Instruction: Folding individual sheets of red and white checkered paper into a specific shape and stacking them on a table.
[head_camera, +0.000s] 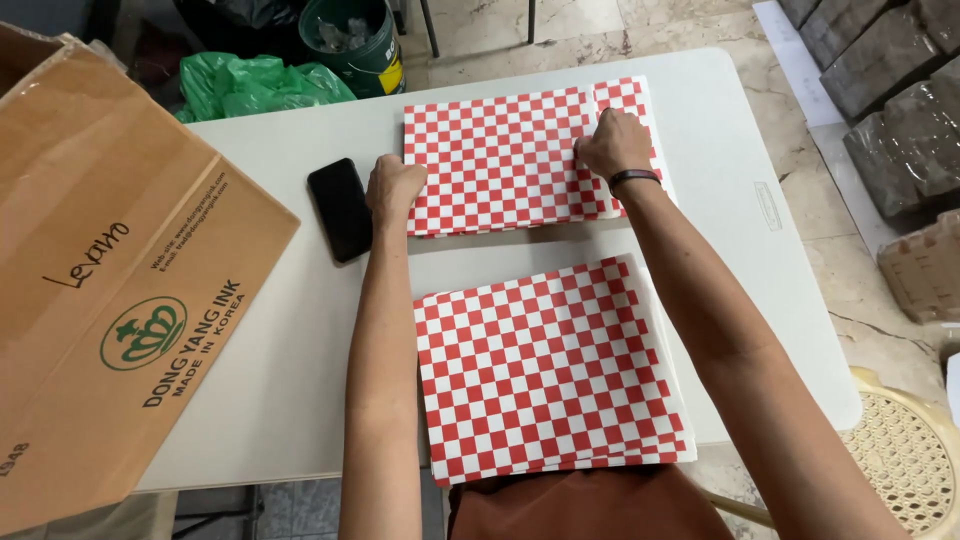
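Observation:
Two stacks of red-and-white checkered paper sheets lie on a white table (280, 340). On the far stack (500, 160), my left hand (393, 187) rests with curled fingers at its left edge. My right hand (612, 143), a dark band on its wrist, presses on the same stack's right part, where a top sheet looks folded or shifted over. The near stack (550, 370) lies between my forearms, untouched.
A black phone (340, 209) lies face down just left of my left hand. A large open cardboard box (110, 280) covers the table's left side. A green bag (250, 85) and a green bucket (352, 45) stand behind the table. A woven chair (900, 450) sits at the right.

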